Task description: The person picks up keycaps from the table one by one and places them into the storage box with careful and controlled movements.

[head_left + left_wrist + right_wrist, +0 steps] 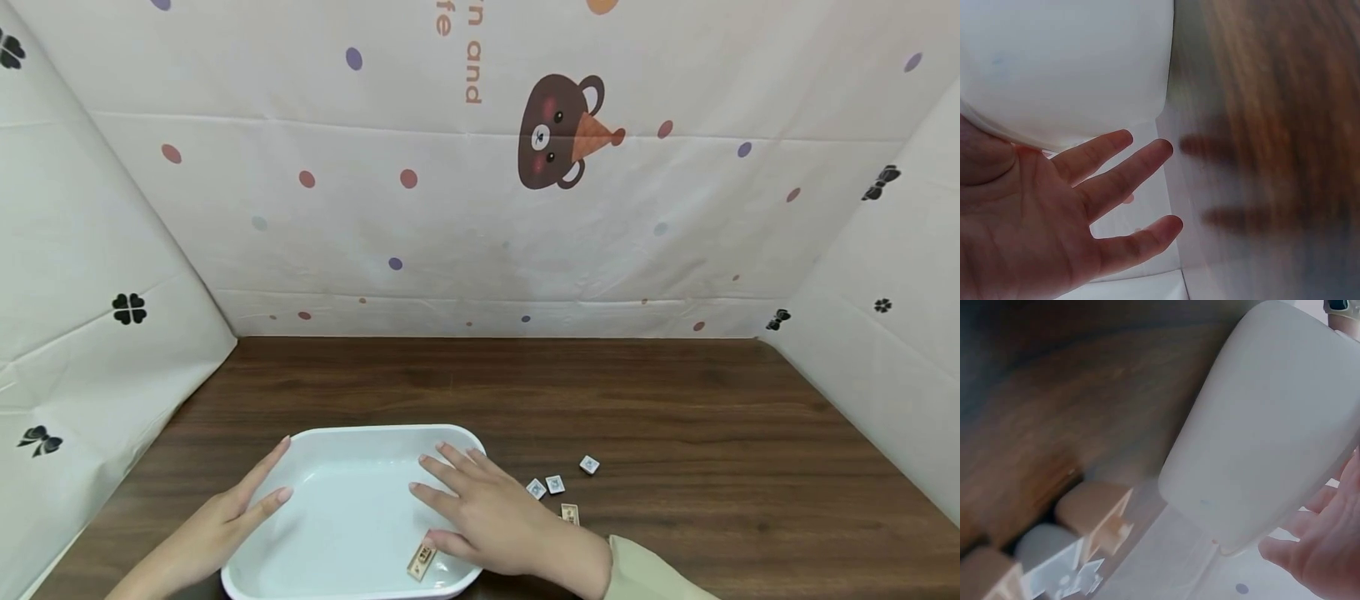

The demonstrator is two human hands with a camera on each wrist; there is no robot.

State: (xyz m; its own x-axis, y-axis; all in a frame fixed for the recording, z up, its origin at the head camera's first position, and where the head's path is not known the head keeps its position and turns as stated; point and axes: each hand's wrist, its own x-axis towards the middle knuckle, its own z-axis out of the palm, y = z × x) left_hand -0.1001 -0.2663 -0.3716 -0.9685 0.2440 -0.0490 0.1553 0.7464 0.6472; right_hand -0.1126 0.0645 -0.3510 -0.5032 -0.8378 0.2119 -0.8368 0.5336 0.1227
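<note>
A white rectangular tray point(352, 508) with rounded corners and a raised rim sits at the front of the table. Along its left side my left hand point(213, 529) has thumb and fingers extended at the rim; the left wrist view shows its fingers spread beside the tray's outer wall point(1072, 69). My right hand point(495, 521) reaches over the right rim, fingers straight and spread. Its thumb tip overlaps a small tan block point(422, 562) with dark markings, which lies in the tray's front right part. In the right wrist view the palm of the right hand point(1325, 547) shows past the tray wall.
Right of the tray lie a few small pieces: white ones with blue-grey designs, such as the farthest point(589, 465), and a tan one point(570, 514) partly behind my right wrist. The dark wooden table point(675, 433) meets patterned white sheets point(450, 233) at the back and sides.
</note>
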